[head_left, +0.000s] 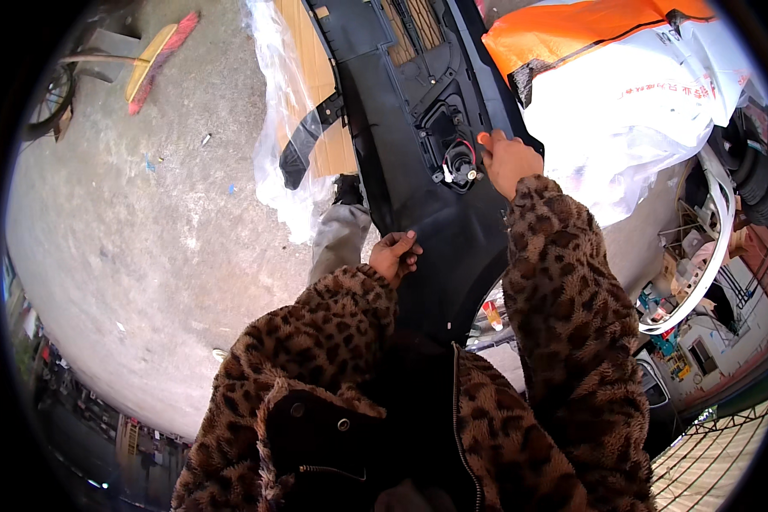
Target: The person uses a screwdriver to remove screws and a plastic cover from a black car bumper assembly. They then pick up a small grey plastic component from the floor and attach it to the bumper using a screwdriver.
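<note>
Bumper panel [418,171]: a large black plastic vehicle part, seen from its inner side. Its long axis runs from the top edge of the view down toward the person's chest, tilted slightly right toward the near end. The far end rests over a sheet of brown cardboard [316,94] wrapped in clear plastic film [273,128] on the concrete floor [145,239]; the near end reaches the person's body.

Lamp socket [461,164]: a round black fitting with red and white wires, seated in a recess on the right half of the panel.

Right hand [508,162]: positioned just right of the socket, fingers curled and pressed against the recess edge at the fitting. Whether it grips the fitting or only touches it cannot be told.

Left hand [395,254]: closed on the left edge of the panel, nearer the body than the socket, fingers wrapped over the rim. Both sleeves are leopard-pattern fleece.

Surroundings:
- Large white plastic bag [640,119] lies to the right of the panel, near the upper right corner of the view, with small red printing.
- Orange bag [572,30] with a dark stripe lies on top of the white bag.
- White bumper strip [717,247], curved, stands at the right edge, beside stacked tyres [755,171].
- Broom [158,60] with red bristles lies on the floor at the upper left.
</note>
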`<state>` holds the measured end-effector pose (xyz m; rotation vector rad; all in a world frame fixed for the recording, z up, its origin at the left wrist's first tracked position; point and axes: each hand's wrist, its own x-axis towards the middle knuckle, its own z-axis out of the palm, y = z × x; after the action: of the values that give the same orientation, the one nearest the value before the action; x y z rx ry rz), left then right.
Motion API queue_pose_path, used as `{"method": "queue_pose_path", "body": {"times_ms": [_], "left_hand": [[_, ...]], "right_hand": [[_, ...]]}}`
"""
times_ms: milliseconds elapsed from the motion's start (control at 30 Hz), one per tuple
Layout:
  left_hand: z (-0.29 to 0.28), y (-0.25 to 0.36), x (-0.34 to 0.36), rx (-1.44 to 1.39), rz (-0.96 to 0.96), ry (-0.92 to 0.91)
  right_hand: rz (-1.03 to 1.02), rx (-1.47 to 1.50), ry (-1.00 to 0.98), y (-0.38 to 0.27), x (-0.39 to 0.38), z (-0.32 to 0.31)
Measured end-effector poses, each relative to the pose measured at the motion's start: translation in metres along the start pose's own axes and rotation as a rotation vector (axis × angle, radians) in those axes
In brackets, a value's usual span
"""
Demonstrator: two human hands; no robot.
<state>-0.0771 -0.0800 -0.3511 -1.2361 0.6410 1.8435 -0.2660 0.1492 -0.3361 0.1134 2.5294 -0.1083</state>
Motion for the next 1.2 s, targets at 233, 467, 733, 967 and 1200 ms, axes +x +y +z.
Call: {"method": "queue_pose_path", "body": {"times_ms": [233,467,733,967,1200], "left_hand": [[-0.009,-0.003,-0.001,-0.023,0.004,0.013],[0.0,-0.001,0.001,-0.017,0.004,0.004],[-0.003,0.001,-0.002,0.026,-0.014,0.016],[-0.001,-0.002,0.003,0.027,-0.012,0.001],[-0.011,0.009,0.001,0.016,0.037,0.004]], "right_hand": [[-0.168,-0.133,0.072,-0.011,0.001,0.004],[0.808,1.168,-0.144,-0.004,-0.005,0.012],[-0.503,-0.501,-0.071,-0.015,-0.005,-0.002],[0.633,0.866,0.006,-0.008,0.014,0.009],[0.033,0.159,0.064,-0.016,-0.003,0.011]]}}
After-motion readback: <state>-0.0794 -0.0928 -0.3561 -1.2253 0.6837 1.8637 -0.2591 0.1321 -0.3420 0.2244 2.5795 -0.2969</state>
